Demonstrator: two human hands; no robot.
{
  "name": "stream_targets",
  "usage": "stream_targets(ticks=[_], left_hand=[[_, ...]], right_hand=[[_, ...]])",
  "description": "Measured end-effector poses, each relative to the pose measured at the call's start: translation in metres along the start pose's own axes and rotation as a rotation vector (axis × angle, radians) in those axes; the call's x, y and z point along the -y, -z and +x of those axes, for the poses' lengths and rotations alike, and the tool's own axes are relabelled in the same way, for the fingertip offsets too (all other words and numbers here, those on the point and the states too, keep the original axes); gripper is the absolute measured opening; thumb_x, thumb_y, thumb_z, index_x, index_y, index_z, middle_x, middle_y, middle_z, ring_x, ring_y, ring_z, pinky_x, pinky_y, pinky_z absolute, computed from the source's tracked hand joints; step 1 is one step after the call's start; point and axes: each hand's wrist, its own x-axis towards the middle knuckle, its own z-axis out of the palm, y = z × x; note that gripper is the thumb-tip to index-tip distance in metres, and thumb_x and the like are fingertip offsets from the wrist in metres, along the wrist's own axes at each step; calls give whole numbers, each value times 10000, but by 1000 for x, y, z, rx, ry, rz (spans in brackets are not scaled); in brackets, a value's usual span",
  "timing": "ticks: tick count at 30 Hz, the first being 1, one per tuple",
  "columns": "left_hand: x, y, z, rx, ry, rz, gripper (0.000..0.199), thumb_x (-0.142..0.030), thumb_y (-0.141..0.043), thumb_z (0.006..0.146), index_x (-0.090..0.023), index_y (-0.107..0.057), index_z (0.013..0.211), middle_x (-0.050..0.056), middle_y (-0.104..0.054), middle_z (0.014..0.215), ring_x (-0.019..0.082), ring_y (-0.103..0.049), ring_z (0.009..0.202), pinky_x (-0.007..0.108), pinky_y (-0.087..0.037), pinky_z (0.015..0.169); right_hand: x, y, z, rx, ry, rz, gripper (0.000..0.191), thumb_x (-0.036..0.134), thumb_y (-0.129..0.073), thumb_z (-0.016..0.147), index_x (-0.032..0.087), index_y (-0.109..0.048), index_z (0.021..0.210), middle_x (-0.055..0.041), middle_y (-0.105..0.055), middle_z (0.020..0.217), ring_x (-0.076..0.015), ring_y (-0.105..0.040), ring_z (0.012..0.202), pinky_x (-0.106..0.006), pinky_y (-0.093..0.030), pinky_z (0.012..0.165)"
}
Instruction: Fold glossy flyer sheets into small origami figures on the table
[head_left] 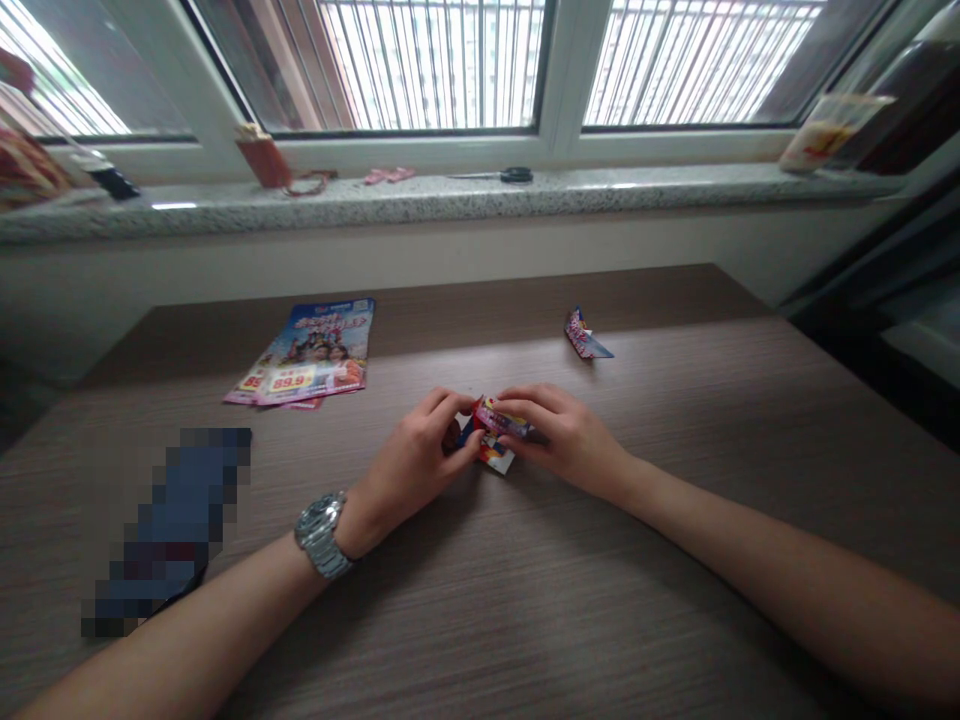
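Near the middle of the table (525, 600), both hands hold a small piece of folded colourful printed paper (495, 455). My left hand (416, 445) pinches its left side between thumb and fingers. From the right, my right hand (559, 430) grips the upper part with its thumb and fingertips. The fingers hide part of the paper, so its exact folded shape cannot be made out. Another folded piece of printed paper (581, 335) stands partly upright farther back, to the right of the hands.
A few overlapping printed flyers (322, 350) lie at the back left. Nearer me on the left is a blurred-out dark flat object (172, 530). Scissors (514, 175), a red box-like item (262, 158) and a plastic cup (825, 135) are on the stone windowsill (420, 200).
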Motion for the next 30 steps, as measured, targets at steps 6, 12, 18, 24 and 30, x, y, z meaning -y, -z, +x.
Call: stream_targets(ticks=[6,12,18,24,30], left_hand=[[0,-2,0,3,2,-31,201,-195,-647,950,-192,-613,1148,35,-602,1051,118,-615,759,254,-522,715],[-1,-2,0,-12,0,-36,177,-195,-648,949,-190,-621,1124,39,-609,1054,120,-630,773,248,-526,711],[1,-3,1,-18,-4,-45,186,-178,-645,947,-198,-616,1129,25,-598,1040,107,-624,758,236,-529,701],[2,-3,0,-26,-2,-44,172,-184,-644,950,-194,-612,1118,27,-601,1046,108,-630,761,235,-534,697],[1,-4,0,-15,7,-51,151,-202,-635,961,-191,-609,1109,34,-604,1039,113,-634,763,239,-538,697]], right_hand=[[3,0,1,24,32,-34,322,253,-634,1000,179,-610,1312,-119,-705,1262,-245,-662,1140,-423,-572,992],[4,2,-1,97,59,-120,339,222,-573,1028,197,-609,1364,-134,-665,1333,-239,-668,1166,-411,-584,997],[4,5,-1,150,93,-181,387,188,-556,1022,183,-590,1408,-159,-626,1380,-259,-655,1186,-431,-589,998],[4,6,0,171,114,-199,377,176,-547,1018,177,-592,1392,-173,-603,1401,-274,-646,1191,-454,-596,987],[3,6,1,169,137,-174,366,177,-534,1021,167,-590,1383,-174,-603,1391,-272,-640,1185,-455,-598,986]])
